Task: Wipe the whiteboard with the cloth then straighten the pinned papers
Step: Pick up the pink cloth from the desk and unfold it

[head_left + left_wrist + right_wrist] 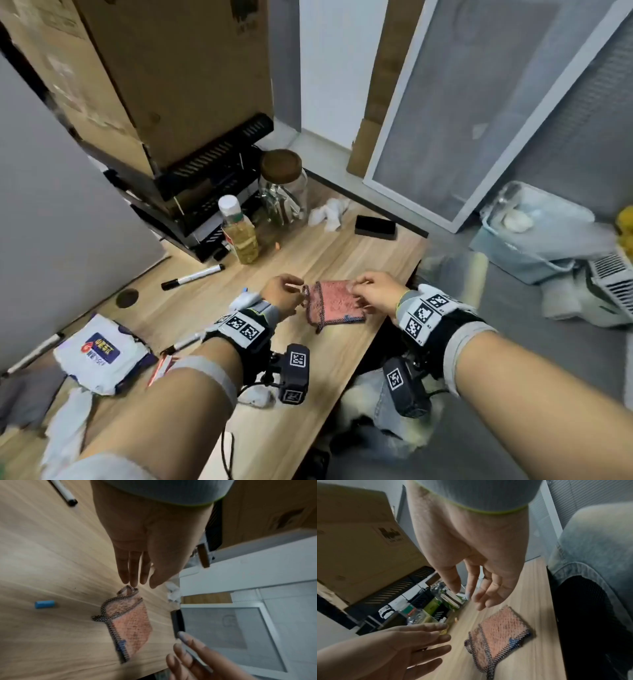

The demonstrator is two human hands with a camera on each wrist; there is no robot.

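Note:
A pink cloth (337,305) with a dark knitted border lies folded on the wooden table (308,253), close to its right edge. My left hand (298,291) hovers at the cloth's left corner. In the left wrist view its straight fingers (133,574) just reach the border of the cloth (132,626). My right hand (359,287) hangs over the cloth's far right corner with relaxed fingers (471,580), holding nothing above the cloth (501,628). A white-framed grey board (462,120) leans beyond the table. No pinned papers are in view.
A black eraser (375,226), crumpled tissue (329,212), a glass jar (282,192) and an oil bottle (239,236) stand behind the cloth. A marker (193,277) and a white packet (102,353) lie to the left. A cardboard box (171,68) towers at the back.

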